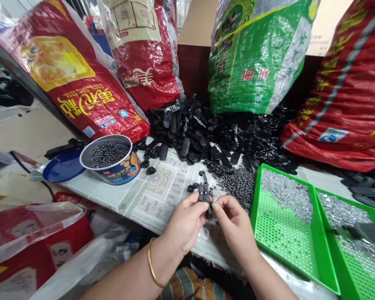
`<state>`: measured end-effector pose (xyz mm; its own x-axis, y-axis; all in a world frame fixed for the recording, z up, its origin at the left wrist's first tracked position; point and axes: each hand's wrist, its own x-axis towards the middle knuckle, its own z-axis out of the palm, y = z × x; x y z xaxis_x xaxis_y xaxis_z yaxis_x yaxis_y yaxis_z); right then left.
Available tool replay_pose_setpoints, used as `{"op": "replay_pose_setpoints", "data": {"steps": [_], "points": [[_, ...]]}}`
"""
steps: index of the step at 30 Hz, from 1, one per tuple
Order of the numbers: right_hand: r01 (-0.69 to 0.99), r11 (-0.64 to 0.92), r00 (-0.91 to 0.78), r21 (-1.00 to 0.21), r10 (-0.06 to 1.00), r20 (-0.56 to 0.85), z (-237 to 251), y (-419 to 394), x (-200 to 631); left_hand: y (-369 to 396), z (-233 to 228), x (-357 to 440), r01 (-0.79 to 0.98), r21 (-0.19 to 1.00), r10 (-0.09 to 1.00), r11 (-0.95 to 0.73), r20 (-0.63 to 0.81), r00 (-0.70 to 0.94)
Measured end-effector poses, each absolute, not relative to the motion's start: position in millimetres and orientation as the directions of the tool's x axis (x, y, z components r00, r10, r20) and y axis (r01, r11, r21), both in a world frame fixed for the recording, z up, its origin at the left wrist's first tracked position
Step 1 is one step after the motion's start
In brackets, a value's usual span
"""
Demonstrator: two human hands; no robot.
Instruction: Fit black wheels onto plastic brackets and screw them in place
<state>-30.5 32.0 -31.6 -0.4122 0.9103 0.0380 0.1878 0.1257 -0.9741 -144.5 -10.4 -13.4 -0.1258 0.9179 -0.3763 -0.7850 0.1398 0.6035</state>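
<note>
Between my two hands, over the front of the table, is a small black plastic part (203, 192) with a curved arm and round ends. My left hand (187, 218), with a gold bangle (153, 262) on its wrist, grips the part between thumb and fingers. My right hand (233, 221) is closed in a pinch at the part's lower right side. Whatever sits between those fingertips is too small to make out. Just beyond the hands lie a heap of tiny dark pieces (237, 183) and a big pile of black plastic parts (187, 133).
Green perforated trays (258, 200) of small silvery pieces stand at right, with a grey tool (370, 233) over one. A tub (121, 173) of black beads and a blue lid (62, 166) sit left. Red bags (96, 100) and a green bag (256, 62) line the back.
</note>
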Motion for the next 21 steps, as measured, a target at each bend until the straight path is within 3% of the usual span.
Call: {"op": "replay_pose_setpoints", "data": {"steps": [4,7,9,11,13,15,18,21], "points": [[0.189,0.134,-0.414,-0.973,0.909,0.045,-32,32,-31,-9,-12,-145,-0.771,0.621,0.917,0.142,-0.376,-0.133],[0.153,0.037,-0.419,-0.987,0.908,-0.031,-29,34,-29,-10,-10,-148,-0.757,0.639,0.916,0.137,-0.372,-0.148],[0.082,-0.085,-0.407,-0.993,0.907,-0.112,-25,36,-29,-12,-8,-150,-0.789,0.596,0.921,0.147,-0.374,-0.111],[-0.035,-0.271,-0.379,-0.962,0.894,-0.238,-20,37,-30,-16,-7,-150,-0.855,0.481,0.933,0.196,-0.361,0.011],[-0.138,-0.484,-0.415,-0.864,0.82,-0.393,-15,38,-34,-20,-12,-148,-0.896,0.342,0.935,0.281,-0.308,0.176],[-0.165,-0.635,-0.513,-0.755,0.709,-0.484,-10,39,-40,-23,-22,-144,-0.888,0.293,0.926,0.355,-0.242,0.29],[-0.203,-0.656,-0.57,-0.727,0.682,-0.457,-3,45,-45,-23,-37,-147,-0.817,0.435,0.925,0.378,-0.217,0.313],[-0.242,-0.545,-0.517,-0.803,0.773,-0.368,-2,53,-44,-8,-34,-170,-0.523,0.767,0.92,0.373,-0.381,0.097]]}}
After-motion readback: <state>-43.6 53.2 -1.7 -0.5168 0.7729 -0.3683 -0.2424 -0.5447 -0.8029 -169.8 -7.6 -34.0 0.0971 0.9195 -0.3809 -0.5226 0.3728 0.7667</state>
